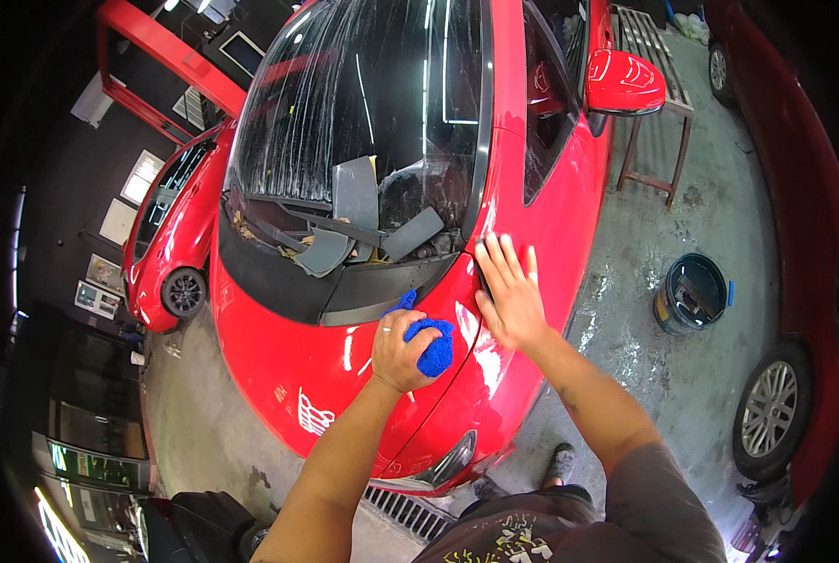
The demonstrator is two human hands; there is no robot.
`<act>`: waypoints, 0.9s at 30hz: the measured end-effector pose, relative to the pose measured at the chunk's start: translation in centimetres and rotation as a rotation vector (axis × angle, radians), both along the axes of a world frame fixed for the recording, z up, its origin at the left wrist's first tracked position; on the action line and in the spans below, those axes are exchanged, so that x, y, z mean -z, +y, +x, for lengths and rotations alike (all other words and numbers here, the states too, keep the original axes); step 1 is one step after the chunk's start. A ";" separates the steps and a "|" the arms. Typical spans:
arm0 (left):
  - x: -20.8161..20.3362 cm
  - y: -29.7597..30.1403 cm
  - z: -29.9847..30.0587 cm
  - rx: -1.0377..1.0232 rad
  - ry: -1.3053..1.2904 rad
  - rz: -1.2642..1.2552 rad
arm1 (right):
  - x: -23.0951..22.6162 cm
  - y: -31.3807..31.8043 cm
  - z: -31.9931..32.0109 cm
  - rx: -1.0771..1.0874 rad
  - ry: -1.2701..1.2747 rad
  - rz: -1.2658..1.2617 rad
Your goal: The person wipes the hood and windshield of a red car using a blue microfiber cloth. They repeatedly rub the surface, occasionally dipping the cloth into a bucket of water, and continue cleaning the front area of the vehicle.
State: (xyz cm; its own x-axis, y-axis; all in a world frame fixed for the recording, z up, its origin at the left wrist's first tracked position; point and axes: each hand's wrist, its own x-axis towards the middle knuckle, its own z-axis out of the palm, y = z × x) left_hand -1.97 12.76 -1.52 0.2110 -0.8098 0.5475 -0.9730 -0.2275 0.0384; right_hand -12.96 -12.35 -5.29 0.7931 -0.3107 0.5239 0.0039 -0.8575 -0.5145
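A crumpled blue cloth is bunched in my left hand, which is closed round it just above the hood of a red car. My right hand lies with fingers stretched out on the red fender, close to the lower corner of the windshield. Along its fingers shows a small dark patch; whether it is a separate piece under the hand, I cannot tell. Several grey sheets and pieces rest at the windshield's base, by the black cowl. Pale streaks run down the glass.
On the wet floor at the right stands a dark bucket. Behind it is a metal bench, near the car's side mirror. A dark red car flanks the right, another red car the left. A drain grate lies near my feet.
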 end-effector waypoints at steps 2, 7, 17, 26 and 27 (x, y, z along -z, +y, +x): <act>-0.2 0.0 -0.1 0.006 0.009 0.007 | 0.2 0.1 0.0 -0.019 0.012 -0.002; -0.4 0.4 0.1 0.019 0.002 -0.018 | 4.2 3.0 -3.0 -0.028 0.066 0.094; -0.7 0.9 0.2 0.019 -0.004 -0.021 | 0.5 6.4 1.1 0.156 0.074 0.369; -0.2 0.4 0.3 0.046 0.010 -0.035 | -3.1 0.2 6.1 0.273 -0.080 0.334; -0.8 1.0 0.3 0.040 0.014 -0.023 | -2.2 3.9 4.1 0.210 -0.024 0.336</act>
State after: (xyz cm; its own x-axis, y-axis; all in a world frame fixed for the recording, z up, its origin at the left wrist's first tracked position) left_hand -1.68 13.80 -0.72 0.1862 -0.8050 0.5633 -0.9807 -0.1873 0.0566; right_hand -8.85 -8.49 -3.11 0.6824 -0.6225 0.3833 -0.1383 -0.6248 -0.7685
